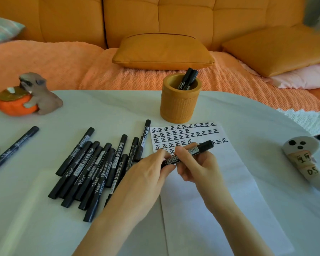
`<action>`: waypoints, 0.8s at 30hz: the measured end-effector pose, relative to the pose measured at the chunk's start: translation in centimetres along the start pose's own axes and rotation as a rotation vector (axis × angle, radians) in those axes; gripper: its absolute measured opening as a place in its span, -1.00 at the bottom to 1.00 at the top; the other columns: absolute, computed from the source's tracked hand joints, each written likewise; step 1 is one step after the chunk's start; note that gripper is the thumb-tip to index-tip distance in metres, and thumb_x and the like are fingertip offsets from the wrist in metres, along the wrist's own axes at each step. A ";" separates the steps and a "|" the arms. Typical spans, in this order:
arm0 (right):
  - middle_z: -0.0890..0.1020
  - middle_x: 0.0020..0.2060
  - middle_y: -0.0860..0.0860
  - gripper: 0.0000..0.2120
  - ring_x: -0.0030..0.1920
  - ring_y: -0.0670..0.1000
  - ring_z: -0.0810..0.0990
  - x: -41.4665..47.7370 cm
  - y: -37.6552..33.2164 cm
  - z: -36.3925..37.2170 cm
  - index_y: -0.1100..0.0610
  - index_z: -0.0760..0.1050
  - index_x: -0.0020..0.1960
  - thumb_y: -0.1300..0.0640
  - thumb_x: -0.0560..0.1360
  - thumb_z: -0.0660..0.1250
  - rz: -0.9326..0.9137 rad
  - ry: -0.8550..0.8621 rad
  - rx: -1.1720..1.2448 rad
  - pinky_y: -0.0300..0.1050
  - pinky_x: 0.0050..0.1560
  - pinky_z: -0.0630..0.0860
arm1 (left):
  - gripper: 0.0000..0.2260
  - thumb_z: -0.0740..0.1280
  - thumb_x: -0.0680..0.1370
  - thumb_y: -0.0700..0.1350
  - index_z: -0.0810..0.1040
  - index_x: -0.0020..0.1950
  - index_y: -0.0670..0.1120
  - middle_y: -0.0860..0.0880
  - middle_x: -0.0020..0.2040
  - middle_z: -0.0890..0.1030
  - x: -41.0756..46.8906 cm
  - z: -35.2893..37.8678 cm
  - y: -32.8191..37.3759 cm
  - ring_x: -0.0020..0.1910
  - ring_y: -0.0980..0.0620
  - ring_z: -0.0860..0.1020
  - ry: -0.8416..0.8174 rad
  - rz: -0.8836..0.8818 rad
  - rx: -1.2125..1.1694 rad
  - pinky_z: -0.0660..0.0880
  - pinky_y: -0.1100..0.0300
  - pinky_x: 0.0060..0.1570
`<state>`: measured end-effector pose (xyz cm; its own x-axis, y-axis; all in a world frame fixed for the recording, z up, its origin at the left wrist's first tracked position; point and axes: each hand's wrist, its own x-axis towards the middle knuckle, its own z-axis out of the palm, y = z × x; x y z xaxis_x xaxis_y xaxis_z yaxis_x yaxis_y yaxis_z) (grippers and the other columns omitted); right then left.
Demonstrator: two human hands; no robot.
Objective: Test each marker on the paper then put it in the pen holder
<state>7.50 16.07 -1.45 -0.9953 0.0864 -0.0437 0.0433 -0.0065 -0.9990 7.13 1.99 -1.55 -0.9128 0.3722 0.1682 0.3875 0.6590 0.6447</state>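
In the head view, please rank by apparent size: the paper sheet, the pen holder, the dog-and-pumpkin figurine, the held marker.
1. White paper sheet
2. Orange cylindrical pen holder and brown dog-with-pumpkin figurine: look alike, unranked
3. Black plastic marker, partly hidden

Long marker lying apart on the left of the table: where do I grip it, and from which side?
Take the long marker at mid-barrel from above, pinching across its width. It lies flat and diagonal, clear of the pile, with bare table on both long sides.
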 end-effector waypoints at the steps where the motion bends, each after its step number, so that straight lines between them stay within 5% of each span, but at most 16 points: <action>1: 0.47 -0.54 0.05 -0.67 -0.53 -0.06 0.36 0.0 -0.1 -0.1 0.18 0.44 -0.39 0.16 0.55 0.29 -0.010 -0.008 -0.006 -0.30 -0.47 0.33 | -0.83 0.10 0.59 0.07 0.37 0.10 0.06 0.21 -0.23 0.42 0.0 0.0 0.0 -0.18 0.12 0.48 -0.010 -0.006 -0.011 0.40 0.26 -0.21; 10: 0.44 -0.55 0.06 -0.64 -0.52 -0.07 0.35 0.0 -0.4 -0.4 0.21 0.41 -0.39 0.11 0.56 0.25 -0.003 -0.076 -0.019 -0.32 -0.46 0.30 | -0.83 0.09 0.56 0.11 0.34 -0.19 0.12 0.03 -0.47 0.32 -0.2 -0.3 0.3 -0.47 0.05 0.30 -0.061 -0.033 -0.132 0.22 0.24 -0.44; 15: 0.43 -0.56 0.02 -0.66 -0.53 -0.08 0.35 0.0 -0.3 -0.5 0.23 0.41 -0.34 0.09 0.55 0.24 0.003 -0.112 -0.009 -0.35 -0.46 0.30 | -0.77 0.10 0.53 0.13 0.43 -0.14 0.03 -0.11 -0.40 0.33 -0.2 -0.6 0.4 -0.41 -0.05 0.32 -0.083 -0.091 -0.227 0.20 0.21 -0.40; 24: 0.45 -0.57 0.00 -0.71 -0.53 -0.06 0.35 0.2 -0.5 -1.0 0.19 0.45 -0.32 0.04 0.49 0.36 -0.026 -0.119 0.036 -0.33 -0.47 0.31 | -0.81 0.18 0.54 0.14 0.46 -0.15 0.07 0.00 -0.44 0.21 -0.4 -0.8 0.7 -0.43 0.04 0.20 -0.131 -0.115 -0.414 0.15 0.12 -0.36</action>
<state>7.37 17.06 -0.95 -0.9994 -0.0316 -0.0154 0.0167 -0.0414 -0.9990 7.63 1.77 -0.60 -0.9125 0.4090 -0.0013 0.1753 0.3939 0.9023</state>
